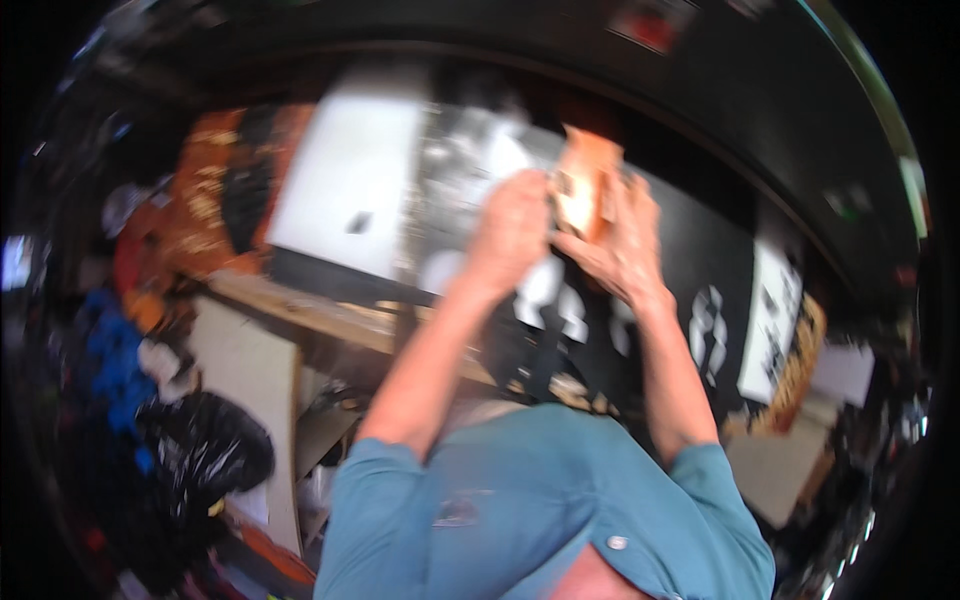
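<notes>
Between my two hands is a shiny orange-brown piece (588,172), bent or folded, with a bright glare on its middle; its exact kind is too blurred to make out. My left hand (512,228) grips it at the left edge, fingers closed and smeared by motion. On its right side my right hand (622,240) has the thumb beneath and the fingers along the edge. Both hands are above a dark work surface (690,245), where white curved cut-out shapes (540,285) lie just below them.
A white sheet (350,180) lies left of my hands, with orange-brown material (210,190) beyond it. At the right are a patterned white strip (772,320) and a tan piece (795,375). A wooden edge (300,305) runs along the front. A black plastic bag (205,450) sits lower left.
</notes>
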A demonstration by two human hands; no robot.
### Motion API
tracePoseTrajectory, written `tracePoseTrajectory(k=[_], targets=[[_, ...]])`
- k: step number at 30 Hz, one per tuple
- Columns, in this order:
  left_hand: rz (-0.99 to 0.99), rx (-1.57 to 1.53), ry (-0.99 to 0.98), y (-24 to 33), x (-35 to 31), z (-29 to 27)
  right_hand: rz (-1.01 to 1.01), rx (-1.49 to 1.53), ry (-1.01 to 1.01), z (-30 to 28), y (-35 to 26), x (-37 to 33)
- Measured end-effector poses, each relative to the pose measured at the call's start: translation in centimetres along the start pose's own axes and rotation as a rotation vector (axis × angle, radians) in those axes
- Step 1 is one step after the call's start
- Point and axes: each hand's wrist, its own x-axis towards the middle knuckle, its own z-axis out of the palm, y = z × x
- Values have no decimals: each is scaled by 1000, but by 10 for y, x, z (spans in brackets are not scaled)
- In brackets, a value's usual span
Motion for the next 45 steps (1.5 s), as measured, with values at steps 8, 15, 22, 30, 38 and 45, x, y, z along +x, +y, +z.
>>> tracePoseTrajectory(k=[8,15,22,30,38,45], targets=[[169,338,22,-11,2,29,53,119,-19,-5,0,14],[122,361,27,0,7,30,324,1084,-197,-50,50,27],[-101,-325,-221,70,2,71,361,1240,-174,-61,59,27],[-424,-505,-125,71,-2,71,383,1426,-146,-70,65,29],[-654,-481,329,24,-52,-32,363,1664,-109,-71,71,30],[-801,-535,270,17,-115,-103,398,1629,-85,-69,66,28]])
